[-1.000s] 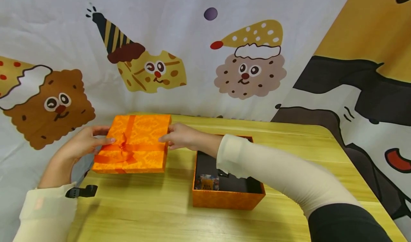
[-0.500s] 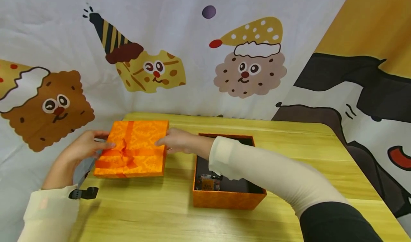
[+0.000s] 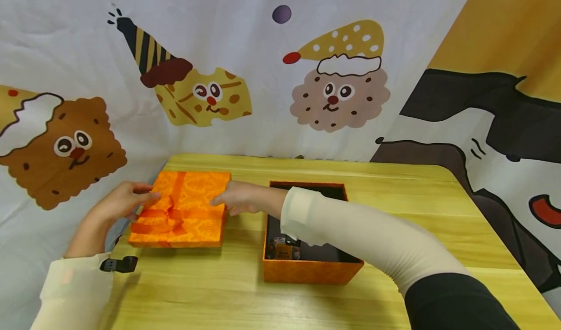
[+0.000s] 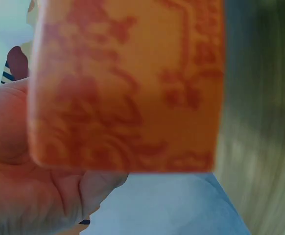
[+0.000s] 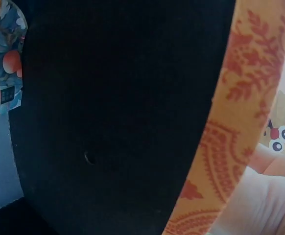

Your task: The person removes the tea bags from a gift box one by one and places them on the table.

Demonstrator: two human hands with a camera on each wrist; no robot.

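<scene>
An orange patterned gift box lid, tied with ribbon and a bow, is low over the table's left side in the head view. My left hand holds its left edge, thumb on top. At the opposite edge my right hand pinches the lid, thumb over the rim, other fingers along the side. The lid's patterned side fills much of the left wrist view. Under my right forearm stands the open box base, dark inside. A small printed packet lies in its front left corner.
The yellow wood-grain table meets a cartoon-printed curtain at its back and left. A black strap circles the left sleeve. In the right wrist view the base's orange wall runs beside the right hand.
Both hands have lowered the lid towards the table and slightly nearer to me, still gripping it at both sides. The box base has stayed in place.
</scene>
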